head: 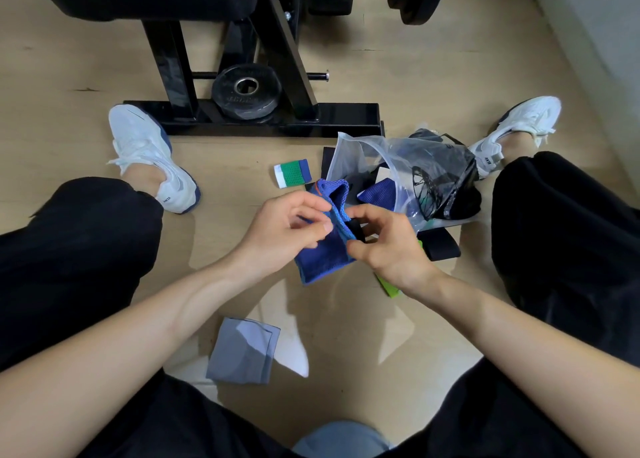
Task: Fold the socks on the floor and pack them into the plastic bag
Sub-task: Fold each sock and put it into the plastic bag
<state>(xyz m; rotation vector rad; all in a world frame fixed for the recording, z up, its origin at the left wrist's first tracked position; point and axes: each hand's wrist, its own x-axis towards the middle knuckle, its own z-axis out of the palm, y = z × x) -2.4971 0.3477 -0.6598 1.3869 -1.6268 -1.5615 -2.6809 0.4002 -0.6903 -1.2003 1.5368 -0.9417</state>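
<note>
A blue sock (325,253) with a lighter mesh cuff and an orange stripe hangs above the floor between my hands. My left hand (287,232) pinches its left edge. My right hand (384,243) grips its right edge, along with a small black piece. A clear plastic bag (398,167) lies open on the floor to the right, with dark and blue socks inside. A folded grey sock (242,350) lies near my lap. A folded white, green and blue sock (292,173) lies beyond my hands. A green sock (389,288) peeks out under my right wrist.
I sit on a wooden floor with legs spread, in black trousers and white shoes (152,160) (512,132). A black weight bench frame (256,118) with a weight plate (246,90) stands ahead. A black sock (441,246) lies right of my hands.
</note>
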